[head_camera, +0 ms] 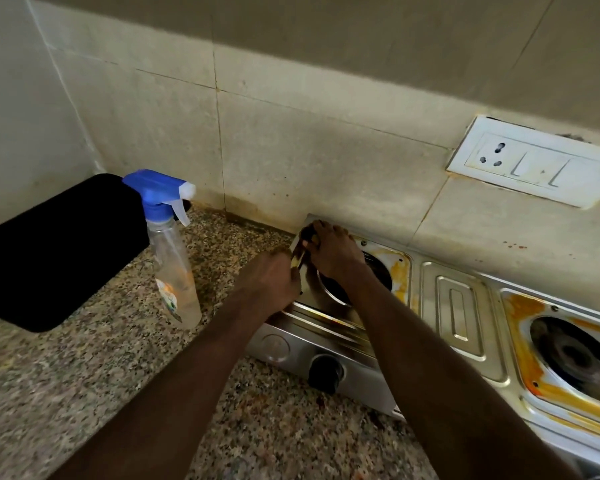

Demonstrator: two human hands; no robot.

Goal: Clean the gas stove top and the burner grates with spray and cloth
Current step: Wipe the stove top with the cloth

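Note:
The steel gas stove (459, 306) stands against the wall, its top stained orange around the left burner hole (378, 271) and the right burner hole (575, 358). No grates show. My right hand (333, 251) lies over the stove's far left corner, fingers curled on a dark scrub pad (306, 234) with a yellow part showing below it. My left hand (274, 278) is curled at the stove's left edge and seems to grip it. The clear spray bottle (168, 258) with a blue trigger head stands on the counter, left of both hands.
A black rectangular object (59, 251) lies on the speckled granite counter (84, 393) behind the bottle. One black knob (326, 372) sits on the stove's front panel. A white socket and switch plate (534, 161) is on the tiled wall above the stove.

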